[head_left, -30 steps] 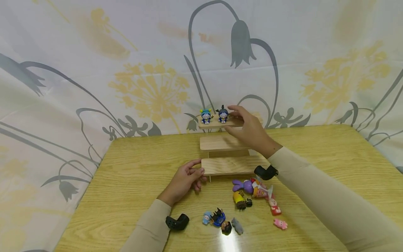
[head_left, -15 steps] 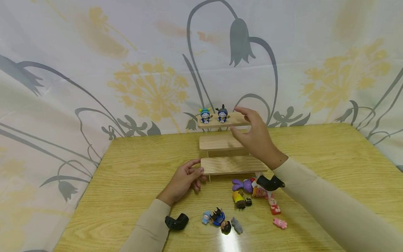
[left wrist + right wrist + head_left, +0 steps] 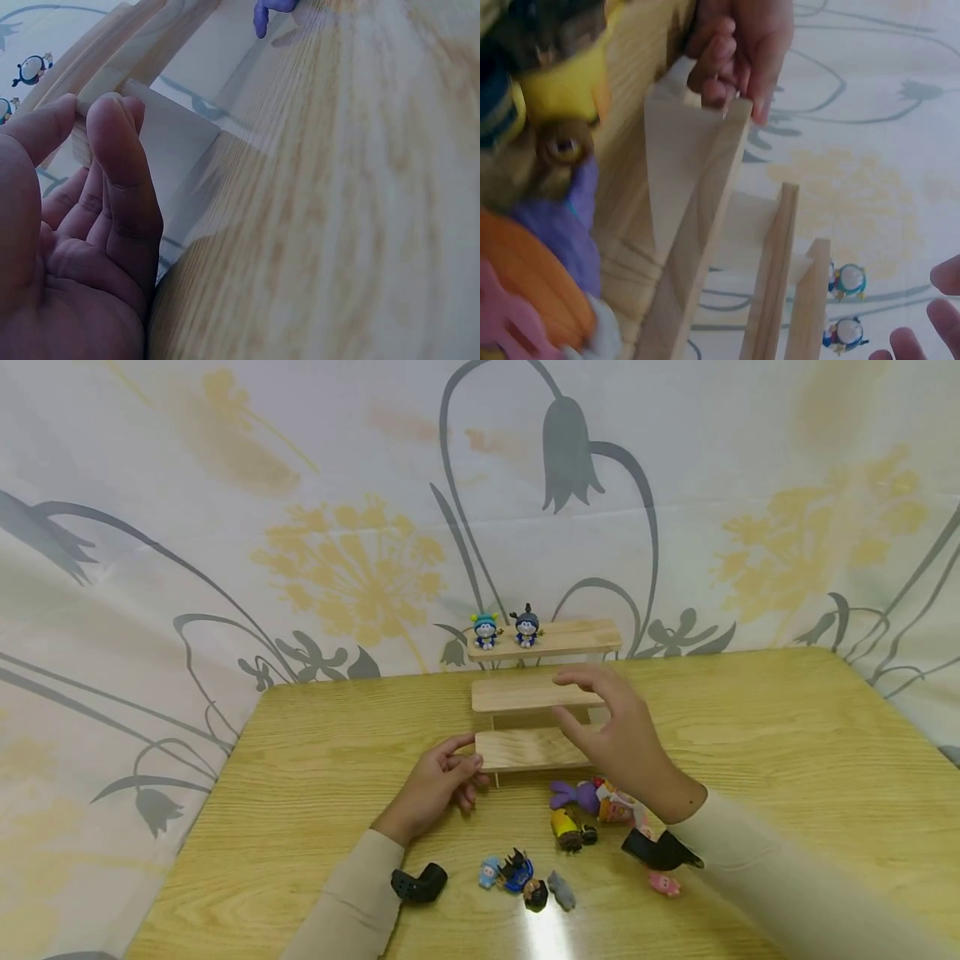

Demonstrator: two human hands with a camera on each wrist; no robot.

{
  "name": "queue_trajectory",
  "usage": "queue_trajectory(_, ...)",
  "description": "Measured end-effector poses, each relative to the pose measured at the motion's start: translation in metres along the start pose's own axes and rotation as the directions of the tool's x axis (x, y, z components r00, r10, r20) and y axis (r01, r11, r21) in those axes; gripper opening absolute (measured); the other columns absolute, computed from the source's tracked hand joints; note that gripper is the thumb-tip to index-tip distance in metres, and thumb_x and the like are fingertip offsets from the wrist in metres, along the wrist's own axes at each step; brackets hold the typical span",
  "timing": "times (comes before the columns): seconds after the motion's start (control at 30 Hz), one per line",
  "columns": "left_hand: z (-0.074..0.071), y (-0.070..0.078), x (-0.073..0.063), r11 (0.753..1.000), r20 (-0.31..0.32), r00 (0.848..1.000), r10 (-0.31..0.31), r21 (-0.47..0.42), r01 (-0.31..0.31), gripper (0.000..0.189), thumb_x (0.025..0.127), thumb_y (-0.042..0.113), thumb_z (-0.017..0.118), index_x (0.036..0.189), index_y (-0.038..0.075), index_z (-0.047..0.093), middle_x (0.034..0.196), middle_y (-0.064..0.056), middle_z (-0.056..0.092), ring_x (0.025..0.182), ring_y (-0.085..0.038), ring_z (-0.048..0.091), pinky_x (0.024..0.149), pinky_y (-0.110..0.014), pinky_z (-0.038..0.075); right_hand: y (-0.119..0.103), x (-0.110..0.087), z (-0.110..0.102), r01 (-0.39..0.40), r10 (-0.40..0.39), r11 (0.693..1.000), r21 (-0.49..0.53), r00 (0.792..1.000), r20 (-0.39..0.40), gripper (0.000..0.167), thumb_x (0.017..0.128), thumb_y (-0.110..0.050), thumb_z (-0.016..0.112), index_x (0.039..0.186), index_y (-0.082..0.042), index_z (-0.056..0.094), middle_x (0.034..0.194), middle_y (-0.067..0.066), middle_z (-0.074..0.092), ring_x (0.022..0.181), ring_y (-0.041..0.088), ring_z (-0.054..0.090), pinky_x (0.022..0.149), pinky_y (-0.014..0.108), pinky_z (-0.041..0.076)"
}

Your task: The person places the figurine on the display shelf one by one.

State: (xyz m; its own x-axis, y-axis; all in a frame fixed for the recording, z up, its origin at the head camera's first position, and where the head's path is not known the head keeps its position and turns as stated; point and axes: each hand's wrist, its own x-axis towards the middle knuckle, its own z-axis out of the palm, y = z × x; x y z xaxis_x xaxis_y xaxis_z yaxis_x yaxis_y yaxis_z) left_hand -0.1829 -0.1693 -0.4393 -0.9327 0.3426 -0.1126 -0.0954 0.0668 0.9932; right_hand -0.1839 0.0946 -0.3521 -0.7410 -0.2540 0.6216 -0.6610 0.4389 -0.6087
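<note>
Below two apparently settled toys (image 3: 527, 632), the empty, loosely spread right hand (image 3: 628, 742) has dropped away; the left hand (image 3: 433, 787) pinches the shelf (image 3: 517, 695).

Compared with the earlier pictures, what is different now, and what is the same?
The right hand has come down and nearer, away from the dark-hatted toy; it holds nothing. Unchanged: that toy and the teal-hatted toy sit on the top shelf, and the left hand holds the left end of the bottom shelf.
</note>
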Motion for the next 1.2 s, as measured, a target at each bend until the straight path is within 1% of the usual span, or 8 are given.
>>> queue_trajectory(0.23,0.000,0.000,0.000,1.000,-0.004,1.000,-0.001,0.013,0.001,0.057,0.104,0.026,0.057,0.154,0.008,0.035,0.091,-0.003,0.073,0.064,-0.012,0.061,0.059,-0.026,0.057,-0.009,-0.026,0.003,0.029,-0.030,0.999,0.025,0.999,0.029,0.031,0.086,0.000,0.076,0.114,-0.011,0.069,0.123,0.005,0.065,0.116,0.020,0.059,0.100,0.019,0.045)
queue_trajectory(0.47,0.001,0.000,0.001,1.000,0.009,1.000,-0.002,0.014,0.002,0.059,0.104,0.027,0.057,0.155,0.009,0.034,0.091,-0.001,0.073,0.064,-0.011,0.062,0.059,-0.027,0.057,-0.013,-0.045,0.010,0.092,-0.098,0.993,0.078,0.993,0.069,0.029,0.082,0.004,0.078,0.104,-0.014,0.072,0.115,0.003,0.067,0.108,0.017,0.062,0.096,0.014,0.047)
queue_trajectory(0.6,0.001,0.001,0.000,1.000,0.002,1.000,-0.003,0.022,0.003,0.059,0.104,0.027,0.057,0.155,0.008,0.034,0.091,-0.002,0.073,0.064,-0.012,0.062,0.060,-0.027,0.057,-0.015,-0.051,0.012,0.093,-0.116,0.984,0.151,0.982,0.152,0.025,0.087,0.001,0.075,0.105,-0.017,0.071,0.113,0.002,0.066,0.103,0.014,0.063,0.087,0.019,0.055)
queue_trajectory(0.73,0.000,0.002,-0.001,1.000,0.004,1.000,-0.005,0.027,0.005,0.057,0.104,0.025,0.056,0.154,0.008,0.034,0.091,-0.002,0.072,0.063,-0.011,0.062,0.060,-0.026,0.057,-0.015,-0.056,0.015,0.061,-0.114,0.981,0.183,0.948,0.297,0.020,0.091,-0.006,0.073,0.106,-0.020,0.069,0.110,-0.001,0.067,0.094,0.014,0.065,0.076,0.029,0.060)
queue_trajectory(0.87,0.000,0.003,-0.001,0.999,0.010,1.000,0.000,0.032,0.000,0.056,0.105,0.025,0.056,0.154,0.008,0.035,0.090,0.000,0.072,0.063,-0.011,0.062,0.059,-0.025,0.056,-0.015,-0.062,0.018,0.044,-0.114,0.984,0.170,0.896,0.429,0.014,0.093,-0.013,0.073,0.106,-0.017,0.070,0.103,-0.004,0.069,0.085,0.006,0.062,0.071,0.027,0.057)
queue_trajectory(0.97,0.000,0.003,-0.001,0.999,0.010,1.000,0.003,0.035,-0.003,0.057,0.104,0.026,0.056,0.154,0.008,0.035,0.090,0.000,0.072,0.063,-0.010,0.062,0.059,-0.025,0.056,-0.013,-0.066,0.021,0.062,-0.142,0.982,0.180,0.870,0.473,0.010,0.092,-0.012,0.074,0.102,-0.013,0.071,0.093,-0.006,0.069,0.075,-0.001,0.056,0.062,0.022,0.053)
queue_trajectory(1.07,0.000,0.002,0.000,0.999,0.005,1.000,0.001,0.035,-0.001,0.058,0.104,0.027,0.057,0.154,0.009,0.035,0.091,-0.002,0.072,0.063,-0.011,0.062,0.060,-0.025,0.057,-0.012,-0.068,0.024,0.073,-0.162,0.977,0.199,0.861,0.482,0.005,0.092,-0.011,0.074,0.097,-0.012,0.072,0.083,-0.007,0.068,0.068,-0.005,0.051,0.055,0.018,0.050)
queue_trajectory(1.2,0.000,0.001,-0.001,0.999,0.000,1.000,-0.002,0.037,0.002,0.059,0.104,0.029,0.057,0.155,0.009,0.035,0.093,-0.004,0.073,0.063,-0.011,0.063,0.060,-0.025,0.057,-0.012,-0.071,0.026,0.032,-0.141,0.977,0.212,0.841,0.522,0.004,0.093,-0.015,0.073,0.096,-0.013,0.072,0.082,-0.006,0.068,0.064,-0.008,0.050,0.053,0.015,0.049)
